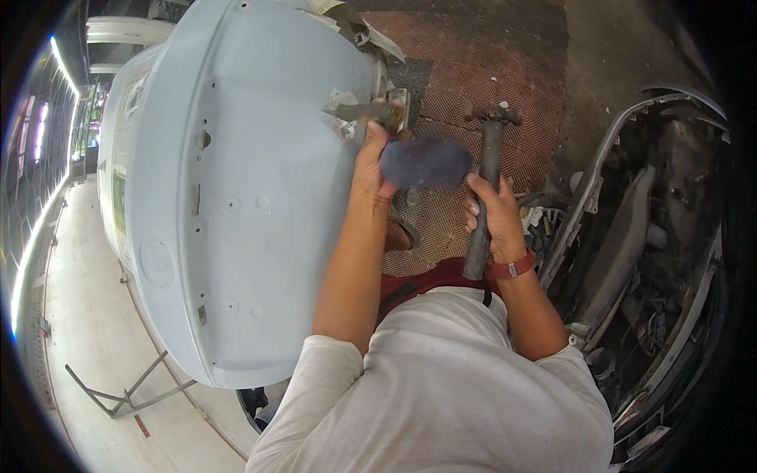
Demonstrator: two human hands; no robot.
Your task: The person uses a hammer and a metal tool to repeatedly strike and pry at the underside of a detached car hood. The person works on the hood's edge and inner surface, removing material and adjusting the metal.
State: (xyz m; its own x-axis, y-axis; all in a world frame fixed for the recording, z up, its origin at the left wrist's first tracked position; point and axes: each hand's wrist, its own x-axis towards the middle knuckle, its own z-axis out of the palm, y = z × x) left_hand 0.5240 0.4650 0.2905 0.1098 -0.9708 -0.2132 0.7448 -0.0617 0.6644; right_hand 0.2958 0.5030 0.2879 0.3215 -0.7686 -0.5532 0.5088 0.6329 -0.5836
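Observation:
My right hand (498, 217) is wrapped round the dark handle of a hammer (490, 158), its head pointing away from me. Its fingertips come up to the right end of a dark blue, rounded oblong block (426, 163). At the block's left end is my left hand (371, 164), closed on it with the thumb raised. A dark, flat, blurred piece (367, 113) lies just beyond that thumb; whether the hand holds it too is unclear. Left of my forearm is a pale grey-blue car body panel (276, 189) with small holes.
A dark, opened vehicle part (623, 236) with a curved metal rim stands close on my right. Reddish patterned matting (449, 87) covers the floor ahead. Torn masking paper (351, 20) hangs at the panel's far edge. A metal stand (122, 398) is at lower left.

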